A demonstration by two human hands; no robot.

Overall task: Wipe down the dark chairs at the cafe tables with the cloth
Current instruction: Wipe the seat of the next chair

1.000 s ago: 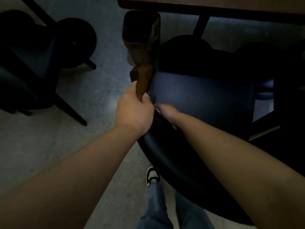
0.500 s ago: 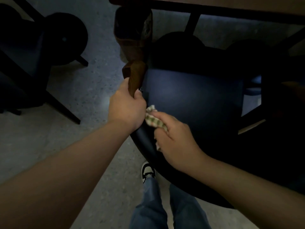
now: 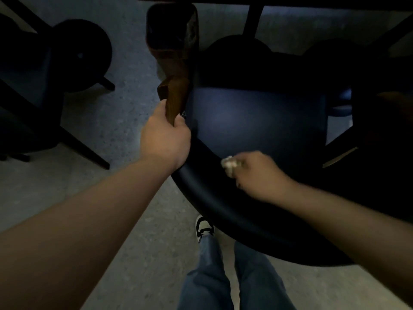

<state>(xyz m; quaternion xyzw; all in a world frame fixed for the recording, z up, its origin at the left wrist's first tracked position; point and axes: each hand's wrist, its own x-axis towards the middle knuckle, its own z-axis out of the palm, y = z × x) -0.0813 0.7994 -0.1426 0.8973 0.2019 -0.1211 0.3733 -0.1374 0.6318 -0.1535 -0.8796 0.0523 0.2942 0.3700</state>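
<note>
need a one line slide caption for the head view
Left hand grips the wooden chair frame while right hand wipes the dark backrest with a cloth.

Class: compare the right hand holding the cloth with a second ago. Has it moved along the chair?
Yes. The right hand with the cloth has slid rightward along the chair back, away from the left hand gripping the wooden armrest.

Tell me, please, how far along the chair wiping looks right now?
Nothing shows as finished. In hand: the left hand grips the brown wooden armrest while the right hand holds the cloth on the chair back. Left: the other chair, untouched.
</note>
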